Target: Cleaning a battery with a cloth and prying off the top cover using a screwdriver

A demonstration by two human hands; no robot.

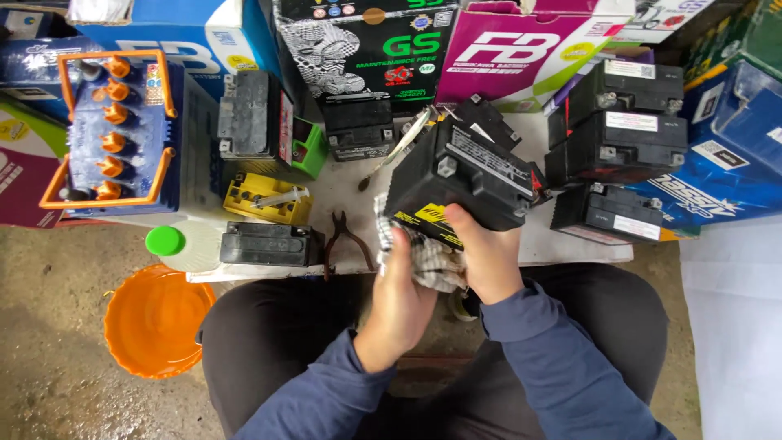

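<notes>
- The right hand (487, 259) is clamped on the near lower corner of a black battery (460, 175), thumb up on its yellow-labelled face; the battery is held tilted, above the near edge of the low white board (570, 248).
- The left hand (399, 297) is closed around a checked rag (423, 257) and presses it against the battery's lower edge — the two hands sit close together, nearly touching.
- Just left of the hands, pliers (346, 240) lie on the board with their handles reaching its near edge; a flat black battery (269, 244) lies beside them, and a yellow cell pack (265, 200) behind that.
- To the right, a stack of black batteries (619, 122) stands close to the held one, with only a narrow gap between (little free room on that side).
- Behind, cardboard boxes (366, 49) wall off the far edge of the board.
- On the wet concrete floor at the left, an orange basin (155, 322) sits near the person's knee, and a white bottle with a green cap (167, 242) lies at the board's corner.
- The most open room is the bare floor at lower left and the pale sheet (733, 326) at the right.
- A blue battery with orange caps (122, 122) stands at far left — well apart from the hands.
</notes>
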